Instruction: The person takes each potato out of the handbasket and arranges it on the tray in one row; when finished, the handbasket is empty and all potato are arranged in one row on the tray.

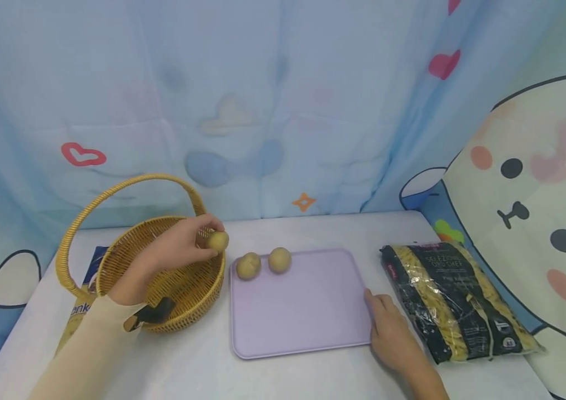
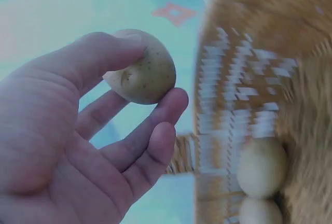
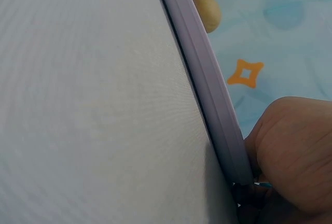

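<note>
My left hand pinches a small yellow potato between thumb and fingers, over the right rim of a wicker basket. In the left wrist view two more potatoes show inside the basket; the forearm hides them in the head view. A lilac tray lies flat to the right of the basket. At its far left corner sit two potatoes, one potato nearer the corner and another potato beside it. My right hand holds the tray's right edge near the front corner.
A dark bag of pasta lies right of the tray. Behind the basket's left side is a blue and yellow package, partly covered. The basket's tall handle arches up, and a patterned curtain hangs behind the white table.
</note>
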{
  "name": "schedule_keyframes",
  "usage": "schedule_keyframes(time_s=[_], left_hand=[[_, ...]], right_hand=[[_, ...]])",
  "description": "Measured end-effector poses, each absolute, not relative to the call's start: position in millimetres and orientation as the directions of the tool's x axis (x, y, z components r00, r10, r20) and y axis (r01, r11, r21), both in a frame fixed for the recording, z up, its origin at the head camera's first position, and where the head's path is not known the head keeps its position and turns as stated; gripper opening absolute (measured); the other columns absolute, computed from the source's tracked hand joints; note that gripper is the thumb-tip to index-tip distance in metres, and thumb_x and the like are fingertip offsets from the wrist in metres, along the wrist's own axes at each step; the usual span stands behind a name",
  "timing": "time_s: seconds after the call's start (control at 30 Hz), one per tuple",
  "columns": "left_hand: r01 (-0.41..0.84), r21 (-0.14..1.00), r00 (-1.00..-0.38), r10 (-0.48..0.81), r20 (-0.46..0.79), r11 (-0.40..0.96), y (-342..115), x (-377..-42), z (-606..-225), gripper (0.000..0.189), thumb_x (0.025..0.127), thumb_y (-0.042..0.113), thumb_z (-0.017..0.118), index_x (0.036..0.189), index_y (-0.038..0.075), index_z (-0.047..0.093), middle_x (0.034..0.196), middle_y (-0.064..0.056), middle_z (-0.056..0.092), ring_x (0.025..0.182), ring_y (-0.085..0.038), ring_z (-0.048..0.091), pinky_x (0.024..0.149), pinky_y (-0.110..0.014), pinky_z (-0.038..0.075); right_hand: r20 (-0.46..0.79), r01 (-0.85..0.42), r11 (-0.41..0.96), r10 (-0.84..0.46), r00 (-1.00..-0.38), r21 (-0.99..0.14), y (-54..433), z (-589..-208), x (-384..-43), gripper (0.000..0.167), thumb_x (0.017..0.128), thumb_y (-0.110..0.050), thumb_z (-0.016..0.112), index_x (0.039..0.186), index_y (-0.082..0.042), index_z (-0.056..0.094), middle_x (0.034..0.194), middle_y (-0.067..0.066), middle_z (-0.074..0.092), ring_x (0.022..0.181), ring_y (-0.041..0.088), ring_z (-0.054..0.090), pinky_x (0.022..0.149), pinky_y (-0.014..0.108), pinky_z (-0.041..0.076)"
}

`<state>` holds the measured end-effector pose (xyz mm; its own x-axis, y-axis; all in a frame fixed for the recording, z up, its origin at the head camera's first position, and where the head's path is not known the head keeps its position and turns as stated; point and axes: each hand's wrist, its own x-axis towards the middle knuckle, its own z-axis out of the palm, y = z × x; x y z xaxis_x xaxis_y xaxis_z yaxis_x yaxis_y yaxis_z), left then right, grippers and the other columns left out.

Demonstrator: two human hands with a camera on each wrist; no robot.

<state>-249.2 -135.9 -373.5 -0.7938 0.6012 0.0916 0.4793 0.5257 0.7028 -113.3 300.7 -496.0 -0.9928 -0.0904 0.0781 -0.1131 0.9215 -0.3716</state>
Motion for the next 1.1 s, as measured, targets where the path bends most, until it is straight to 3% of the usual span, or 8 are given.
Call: schedule_keyframes(time_s=[0.2, 0.43, 0.7, 1.1], left_hand=[[0.463, 0.736, -0.801, 0.589, 0.109, 0.493, -110, -244, -361, 0.037, 0.086, 0.007, 0.071, 0.119, 0.017, 0.057, 0.1, -0.002, 0.064, 0.079, -0.018, 0.064, 0.067, -0.035, 0.052], [0.524, 0.693, -0.775, 0.614, 0.148, 0.494, -76, -252, -361, 0.038, 0.086, 0.007, 0.072, 0.12, 0.011, 0.057, 0.119, -0.002, 0.059, 0.087, -0.019, 0.064, 0.073, -0.031, 0.053], [0.58, 0.637, -0.748, 0.641, 0.17, 0.508, -30, -263, -363, 0.038, 0.083, 0.009, 0.072, 0.119, 0.011, 0.059, 0.117, 0.0, 0.06, 0.083, -0.013, 0.062, 0.074, -0.029, 0.051], [0.628, 0.56, -0.706, 0.698, 0.118, 0.541, 34, -274, -383, 0.036, 0.084, 0.01, 0.073, 0.116, 0.015, 0.061, 0.118, 0.002, 0.06, 0.111, -0.016, 0.055, 0.091, -0.033, 0.044]], right_hand=[[0.081, -0.112, 0.922, -0.088, -0.993, -0.37, 301, -495, -113, 0.049, 0.096, 0.002, 0.044, 0.144, 0.006, 0.037, 0.125, 0.021, 0.048, 0.113, 0.038, 0.054, 0.095, 0.052, 0.044], [0.102, -0.122, 0.919, -0.09, -0.991, -0.374, 302, -498, -112, 0.049, 0.094, 0.004, 0.045, 0.143, 0.006, 0.039, 0.123, 0.02, 0.049, 0.112, 0.038, 0.055, 0.094, 0.051, 0.045], [0.09, -0.107, 0.92, -0.078, -0.993, -0.377, 304, -498, -113, 0.049, 0.096, 0.002, 0.044, 0.144, 0.005, 0.038, 0.124, 0.02, 0.049, 0.113, 0.037, 0.055, 0.095, 0.05, 0.045], [0.134, -0.137, 0.91, -0.091, -0.987, -0.392, 303, -498, -111, 0.054, 0.09, 0.007, 0.05, 0.142, 0.005, 0.041, 0.121, 0.018, 0.051, 0.109, 0.034, 0.057, 0.092, 0.05, 0.047]])
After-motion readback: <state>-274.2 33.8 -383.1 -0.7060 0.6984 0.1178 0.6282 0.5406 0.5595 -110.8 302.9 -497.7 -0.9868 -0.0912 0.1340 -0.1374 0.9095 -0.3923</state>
